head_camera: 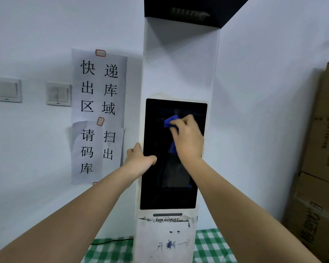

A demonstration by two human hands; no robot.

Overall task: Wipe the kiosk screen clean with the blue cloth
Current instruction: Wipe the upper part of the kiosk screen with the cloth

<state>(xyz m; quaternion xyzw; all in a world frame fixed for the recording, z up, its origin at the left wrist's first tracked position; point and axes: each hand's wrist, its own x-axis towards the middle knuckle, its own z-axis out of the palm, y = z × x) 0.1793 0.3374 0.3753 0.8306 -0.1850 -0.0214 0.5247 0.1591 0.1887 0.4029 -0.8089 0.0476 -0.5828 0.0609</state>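
Observation:
A tall white kiosk [180, 69] stands in front of me with a dark, switched-off screen [160, 186] set into its front. My right hand [188, 141] grips a bunched blue cloth [171, 121] and presses it against the upper middle of the screen. Part of the cloth hangs below my palm. My left hand [139, 160] holds the kiosk's left edge at mid-screen height, thumb lying on the glass and fingers wrapped round the side.
Paper notices [99, 88] with large printed characters and two wall switches [58, 93] are on the wall to the left. Stacked cardboard boxes [323, 168] stand at the right. A green checked cloth [110, 249] covers the surface at the kiosk's base, with a black cable on it.

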